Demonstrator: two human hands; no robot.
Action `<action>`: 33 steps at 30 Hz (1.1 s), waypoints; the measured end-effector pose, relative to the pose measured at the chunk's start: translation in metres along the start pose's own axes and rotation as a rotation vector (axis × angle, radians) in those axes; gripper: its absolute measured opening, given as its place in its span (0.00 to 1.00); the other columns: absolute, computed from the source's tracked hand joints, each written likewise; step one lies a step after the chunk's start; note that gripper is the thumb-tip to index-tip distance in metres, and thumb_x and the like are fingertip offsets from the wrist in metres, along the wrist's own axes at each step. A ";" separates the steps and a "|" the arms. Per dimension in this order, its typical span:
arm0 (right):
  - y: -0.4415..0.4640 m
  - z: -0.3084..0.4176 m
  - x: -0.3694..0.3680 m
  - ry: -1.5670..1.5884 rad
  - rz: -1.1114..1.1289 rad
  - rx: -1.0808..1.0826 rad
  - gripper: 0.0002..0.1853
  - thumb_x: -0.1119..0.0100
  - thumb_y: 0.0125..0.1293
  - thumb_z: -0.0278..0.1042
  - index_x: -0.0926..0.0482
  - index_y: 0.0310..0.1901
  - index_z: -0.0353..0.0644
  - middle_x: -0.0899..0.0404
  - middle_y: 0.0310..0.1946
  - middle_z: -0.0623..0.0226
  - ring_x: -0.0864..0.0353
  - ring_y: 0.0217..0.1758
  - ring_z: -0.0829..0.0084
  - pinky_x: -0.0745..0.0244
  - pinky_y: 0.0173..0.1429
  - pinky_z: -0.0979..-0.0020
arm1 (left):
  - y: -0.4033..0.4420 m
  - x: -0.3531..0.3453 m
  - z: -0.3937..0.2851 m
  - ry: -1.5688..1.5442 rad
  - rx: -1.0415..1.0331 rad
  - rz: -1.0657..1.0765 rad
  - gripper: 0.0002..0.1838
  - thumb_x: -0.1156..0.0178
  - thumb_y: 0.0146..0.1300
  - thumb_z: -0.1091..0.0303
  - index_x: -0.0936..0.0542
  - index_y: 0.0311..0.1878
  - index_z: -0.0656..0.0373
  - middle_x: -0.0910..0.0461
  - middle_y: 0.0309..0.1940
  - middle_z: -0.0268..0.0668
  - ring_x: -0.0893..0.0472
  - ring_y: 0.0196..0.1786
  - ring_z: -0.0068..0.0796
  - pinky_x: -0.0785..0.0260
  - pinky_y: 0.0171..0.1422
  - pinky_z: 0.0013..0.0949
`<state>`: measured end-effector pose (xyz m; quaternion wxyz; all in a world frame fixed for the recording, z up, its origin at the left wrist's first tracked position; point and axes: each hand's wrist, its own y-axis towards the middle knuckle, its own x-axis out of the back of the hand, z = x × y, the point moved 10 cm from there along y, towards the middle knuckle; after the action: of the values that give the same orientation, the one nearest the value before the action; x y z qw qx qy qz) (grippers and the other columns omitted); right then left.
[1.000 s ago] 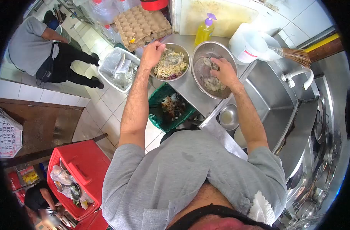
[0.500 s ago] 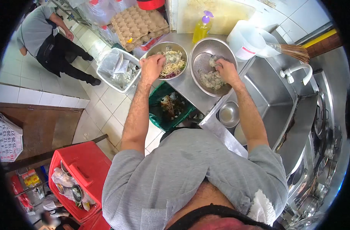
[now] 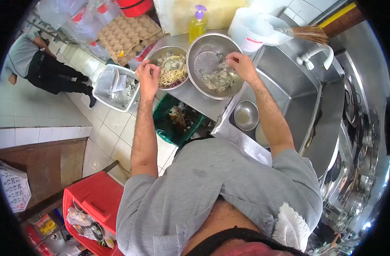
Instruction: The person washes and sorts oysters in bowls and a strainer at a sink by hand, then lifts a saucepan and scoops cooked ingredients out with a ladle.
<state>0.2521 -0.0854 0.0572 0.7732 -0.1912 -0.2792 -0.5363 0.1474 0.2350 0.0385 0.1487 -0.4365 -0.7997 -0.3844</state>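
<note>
- Showing crumpled clear plastic, a white tub (image 3: 112, 103) stands on pale floor tiles, left of centre; just above it, the egg trays (image 3: 129, 36) are moulded brown pulp with rows of cups.
- The left hand (image 3: 148, 77) is at the left bowl's near-left rim, fingers bent, thumb and forefinger close together; whether they pinch anything, I cannot tell.
- The left bowl (image 3: 163, 52), upper centre, is round, smooth steel. Wet greyish pieces (image 3: 176, 63) already lie on top of thin, pale yellow shreds (image 3: 173, 77), with purplish bits at the lower edge.
- Below it, a bin liner (image 3: 160, 123) of shiny green plastic holds dark, matted scraps.
- The right bowl (image 3: 205, 62), wider and also steel, stands beside it on the counter, its round base dotted. A soft, glistening mound (image 3: 218, 81) of similar pieces fills its lower part, so handling them looks, in my judgement, only partly done.
- The right hand (image 3: 245, 67) reaches over the right bowl's rim, fingertips drawn together beside greyish bits; I cannot tell whether they grip one.
- Farther right, the sink (image 3: 297, 106) is an angular basin of dull, brushed-looking metal.
</note>
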 end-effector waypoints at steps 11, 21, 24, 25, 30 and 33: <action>-0.008 0.065 0.025 0.499 -0.005 0.031 0.09 0.45 0.61 0.29 0.25 0.40 0.34 0.25 0.25 0.72 0.30 0.24 0.82 0.33 0.29 0.78 | 0.026 -0.017 -0.149 -0.739 0.117 0.225 0.14 0.48 0.65 0.63 0.26 0.49 0.61 0.29 0.52 0.43 0.27 0.52 0.37 0.35 0.58 0.36; -0.002 0.201 -0.009 -0.201 -0.163 0.809 0.13 0.41 0.55 0.36 0.23 0.41 0.41 0.22 0.32 0.62 0.23 0.37 0.66 0.29 0.47 0.69 | 0.044 -0.045 -0.134 -1.600 0.431 0.258 0.18 0.52 0.67 0.63 0.30 0.52 0.68 0.24 0.45 0.41 0.23 0.44 0.29 0.30 0.49 0.28; -0.012 0.192 0.011 -0.096 -0.274 0.835 0.14 0.40 0.54 0.36 0.22 0.42 0.42 0.23 0.37 0.59 0.26 0.43 0.60 0.31 0.50 0.65 | 0.042 -0.030 -0.110 -1.485 0.499 0.147 0.15 0.49 0.65 0.70 0.30 0.51 0.71 0.24 0.44 0.45 0.22 0.44 0.31 0.27 0.46 0.27; 0.000 0.164 -0.001 -0.118 -0.029 0.581 0.15 0.39 0.53 0.36 0.22 0.43 0.43 0.24 0.39 0.59 0.27 0.45 0.59 0.32 0.51 0.64 | 0.040 -0.024 -0.089 -1.371 0.542 0.049 0.15 0.48 0.64 0.72 0.30 0.51 0.72 0.24 0.44 0.46 0.21 0.44 0.31 0.26 0.43 0.26; -0.031 0.063 -0.054 -0.446 0.294 0.333 0.16 0.42 0.50 0.32 0.21 0.43 0.45 0.23 0.38 0.53 0.25 0.46 0.55 0.30 0.50 0.60 | 0.037 -0.023 -0.037 -0.516 0.361 0.134 0.13 0.42 0.60 0.63 0.22 0.39 0.65 0.19 0.27 0.37 0.19 0.28 0.30 0.28 0.35 0.26; -0.035 0.035 -0.066 -0.521 0.250 0.250 0.16 0.42 0.47 0.30 0.21 0.42 0.45 0.22 0.37 0.53 0.24 0.45 0.56 0.29 0.50 0.60 | 0.039 -0.038 -0.046 0.040 0.154 0.278 0.15 0.43 0.59 0.57 0.21 0.41 0.58 0.18 0.27 0.37 0.20 0.26 0.39 0.27 0.36 0.35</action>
<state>0.1935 -0.0287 0.0420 0.7529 -0.2584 -0.5063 -0.3316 0.1968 0.1908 0.0663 0.2496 -0.5225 -0.7556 -0.3063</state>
